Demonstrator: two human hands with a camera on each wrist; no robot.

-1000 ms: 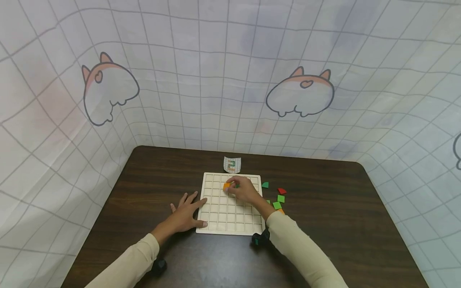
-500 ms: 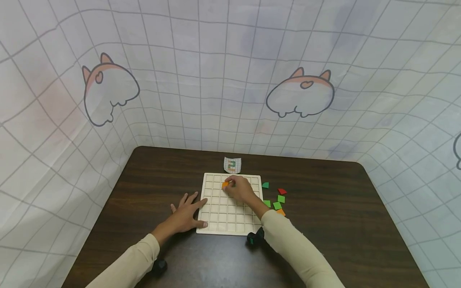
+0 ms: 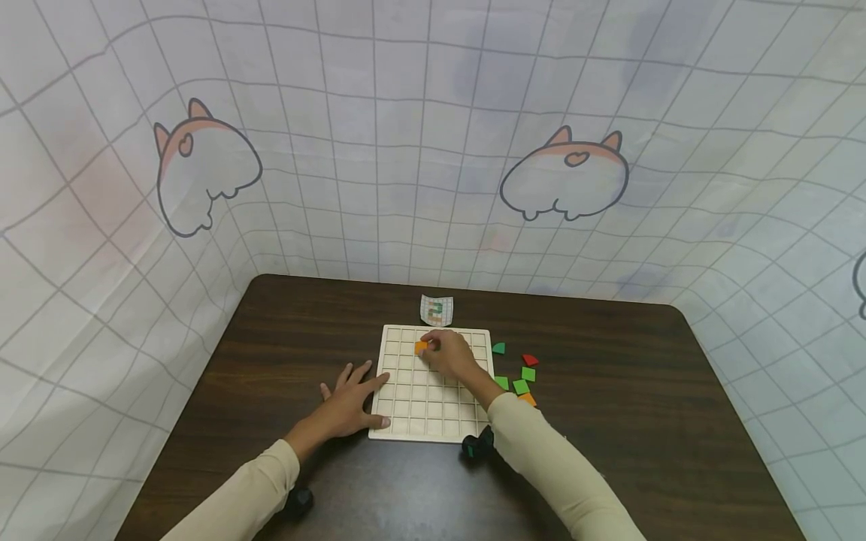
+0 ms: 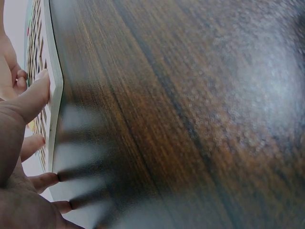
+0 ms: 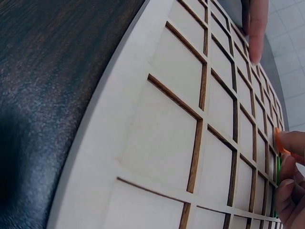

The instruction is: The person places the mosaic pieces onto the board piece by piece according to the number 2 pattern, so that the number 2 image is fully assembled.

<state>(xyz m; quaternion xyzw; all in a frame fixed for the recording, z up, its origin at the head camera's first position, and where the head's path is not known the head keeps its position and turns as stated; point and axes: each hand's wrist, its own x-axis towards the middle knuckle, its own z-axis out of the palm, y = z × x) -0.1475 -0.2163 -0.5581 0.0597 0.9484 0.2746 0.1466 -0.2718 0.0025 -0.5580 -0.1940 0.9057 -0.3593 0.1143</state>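
white gridded backdrop [image 3: 379,150] | cartoon prints [image 3: 564,180] | dark wood-grain table [image 3: 284,338] | pale glare [image 4: 274,90]

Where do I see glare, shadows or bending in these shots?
Left wrist view: pale glare washes the right of the table, and dark streaks, shadows or reflections, lie beside the left hand. Head view: soft sheen on the table's near part; grid lines on the wall sheet curve. Right wrist view: the near edge of the board bows.

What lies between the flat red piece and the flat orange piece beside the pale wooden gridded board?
Two flat, bright green square tiles, between the red piece and orange piece, in the head view.
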